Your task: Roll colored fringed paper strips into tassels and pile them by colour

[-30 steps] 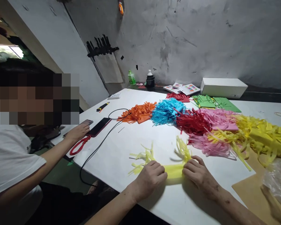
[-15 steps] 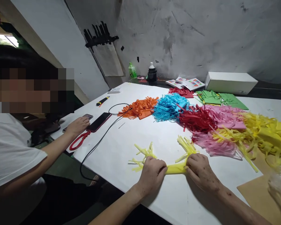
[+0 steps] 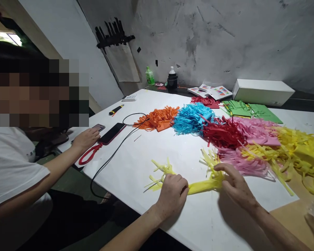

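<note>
A yellow tissue-paper tassel [image 3: 201,187] lies across the white table near its front edge, rolled in the middle and cut into fringe at both ends. My left hand [image 3: 174,193] is closed round its left part, with loose strips sticking out beyond the fingers. At the other end, my right hand [image 3: 237,186] has thumb and forefinger apart beside the right-hand fringe. Those fingertips touch or nearly touch the strips; I cannot tell which. The lower fingers of the right hand are partly hidden.
Fringed paper bundles in orange [image 3: 159,118], blue [image 3: 192,118], red [image 3: 222,132], pink [image 3: 256,130] and yellow [image 3: 300,150] lie behind and to the right. At left, a co-worker's hand [image 3: 86,139] rests by a phone [image 3: 112,133]. A black cable [image 3: 112,153] crosses the table; a white box [image 3: 263,92] stands behind.
My right hand has loosened from the rolled middle and moved slightly right, its fingers now spread at the fringe. The left hand keeps its hold. The view has shifted slightly.
</note>
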Demonstrator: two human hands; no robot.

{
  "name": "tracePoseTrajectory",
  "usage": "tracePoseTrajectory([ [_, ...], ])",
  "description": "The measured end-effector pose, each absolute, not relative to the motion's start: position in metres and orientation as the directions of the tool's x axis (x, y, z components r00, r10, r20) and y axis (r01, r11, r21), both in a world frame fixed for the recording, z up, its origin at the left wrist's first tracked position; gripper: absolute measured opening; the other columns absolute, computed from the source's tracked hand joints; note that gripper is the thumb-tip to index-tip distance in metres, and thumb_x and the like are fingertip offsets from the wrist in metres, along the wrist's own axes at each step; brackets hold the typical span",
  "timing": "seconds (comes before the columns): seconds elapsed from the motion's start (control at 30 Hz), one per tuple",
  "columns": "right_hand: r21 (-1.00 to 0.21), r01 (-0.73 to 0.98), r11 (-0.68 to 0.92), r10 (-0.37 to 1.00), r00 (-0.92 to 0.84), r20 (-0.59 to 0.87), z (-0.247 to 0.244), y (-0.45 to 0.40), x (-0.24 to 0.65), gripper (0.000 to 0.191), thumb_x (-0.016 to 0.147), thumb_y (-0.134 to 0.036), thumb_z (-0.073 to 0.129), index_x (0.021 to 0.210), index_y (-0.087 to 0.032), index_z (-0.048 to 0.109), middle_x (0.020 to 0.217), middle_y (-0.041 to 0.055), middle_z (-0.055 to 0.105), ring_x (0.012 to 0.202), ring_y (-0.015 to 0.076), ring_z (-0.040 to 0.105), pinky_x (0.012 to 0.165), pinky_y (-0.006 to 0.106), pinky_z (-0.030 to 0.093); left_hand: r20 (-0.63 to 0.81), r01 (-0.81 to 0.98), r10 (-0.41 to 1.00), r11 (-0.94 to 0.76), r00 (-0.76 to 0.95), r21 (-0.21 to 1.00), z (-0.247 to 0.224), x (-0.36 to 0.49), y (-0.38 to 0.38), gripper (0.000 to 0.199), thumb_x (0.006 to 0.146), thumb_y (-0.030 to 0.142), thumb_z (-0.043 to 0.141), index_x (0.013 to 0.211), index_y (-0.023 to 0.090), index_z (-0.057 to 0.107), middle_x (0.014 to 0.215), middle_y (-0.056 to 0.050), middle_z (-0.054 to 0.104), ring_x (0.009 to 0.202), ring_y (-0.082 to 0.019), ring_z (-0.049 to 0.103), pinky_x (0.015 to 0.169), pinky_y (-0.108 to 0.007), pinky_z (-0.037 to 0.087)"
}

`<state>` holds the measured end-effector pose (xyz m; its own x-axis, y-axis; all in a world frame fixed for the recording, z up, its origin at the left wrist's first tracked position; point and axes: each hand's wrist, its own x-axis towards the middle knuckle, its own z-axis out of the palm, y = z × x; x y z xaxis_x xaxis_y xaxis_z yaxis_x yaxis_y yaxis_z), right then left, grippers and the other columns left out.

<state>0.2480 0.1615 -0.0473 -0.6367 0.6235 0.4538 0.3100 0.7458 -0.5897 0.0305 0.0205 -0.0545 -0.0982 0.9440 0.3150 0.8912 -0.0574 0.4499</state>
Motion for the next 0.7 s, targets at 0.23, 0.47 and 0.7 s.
tracePoseTrajectory([
  [0.23,-0.352,0.166,0.921,0.317,-0.844,0.432,-0.032,0.135,0.218,0.017,0.096,-0.012,0.046,0.099,-0.020,0.061,0.095,0.0057,0.065,0.091,0.0235,0.055,0.088,0.042,0.035,0.293,0.897,0.955,-0.095,-0.040,0.432,-0.055,0.028,0.022,0.016,0.087,0.011,0.053,0.074,0.019,0.057,0.074,-0.001,0.061,0.072,-0.018,0.051,0.073,-0.035,0.034],
  [0.47,-0.327,0.315,0.891,0.421,-0.841,0.339,-0.059,0.145,0.213,0.021,0.092,-0.008,0.048,0.074,-0.018,0.055,0.077,0.0022,0.057,0.073,0.0181,0.050,0.078,0.036,0.032,0.290,0.892,0.957,-0.127,-0.005,0.435,-0.053,0.024,0.020,0.017,0.085,0.008,0.051,0.073,0.019,0.056,0.071,0.000,0.060,0.070,-0.017,0.051,0.072,-0.034,0.033],
  [0.7,-0.403,0.359,0.842,0.482,-0.835,0.265,-0.053,0.148,0.222,0.014,0.087,-0.007,0.058,0.086,-0.021,0.062,0.086,0.0020,0.061,0.083,0.0206,0.051,0.080,0.036,0.030,0.255,0.893,0.966,-0.088,-0.030,0.441,-0.051,0.026,0.024,0.018,0.088,0.014,0.055,0.071,0.018,0.056,0.074,0.000,0.059,0.073,-0.017,0.053,0.075,-0.036,0.034],
])
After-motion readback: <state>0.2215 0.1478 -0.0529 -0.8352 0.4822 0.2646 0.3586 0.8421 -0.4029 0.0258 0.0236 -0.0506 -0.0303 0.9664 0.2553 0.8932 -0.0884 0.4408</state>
